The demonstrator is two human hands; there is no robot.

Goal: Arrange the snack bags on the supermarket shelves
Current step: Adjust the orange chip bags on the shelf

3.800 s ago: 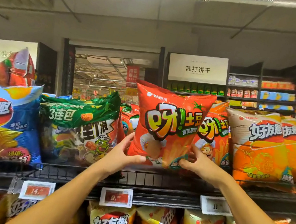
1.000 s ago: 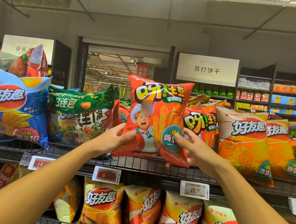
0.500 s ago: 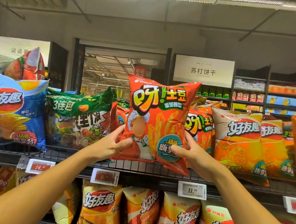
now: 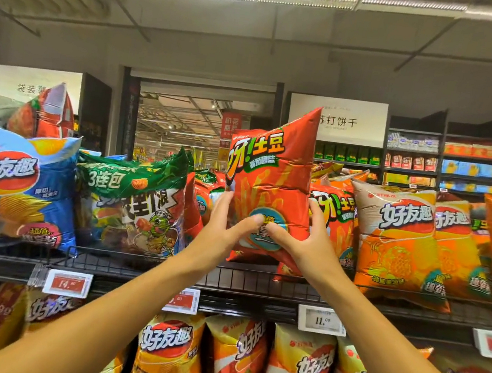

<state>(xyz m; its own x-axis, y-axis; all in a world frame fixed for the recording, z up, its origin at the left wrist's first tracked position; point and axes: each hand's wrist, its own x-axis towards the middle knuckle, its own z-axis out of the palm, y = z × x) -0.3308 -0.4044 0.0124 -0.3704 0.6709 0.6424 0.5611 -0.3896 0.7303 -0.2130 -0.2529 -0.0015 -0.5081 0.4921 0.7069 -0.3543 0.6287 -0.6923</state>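
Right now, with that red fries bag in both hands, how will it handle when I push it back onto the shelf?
The red fries bag looks puffed with air, so probably light and springy. Its glossy, creased film may slip or crumple under the left hand and right hand. It is tall and tilted, so it may well tip unless wedged against the matching bag.

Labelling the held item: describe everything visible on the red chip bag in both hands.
The red chip bag is glossy, crinkled foil, puffed, printed with yellow-green lettering, fries and a blue round badge. It stands upright, tilted so its top right corner points up. Its bottom sits at the wire shelf, in front of a matching bag. The left hand and right hand hold its lower sides, thumbs pressed on the badge.
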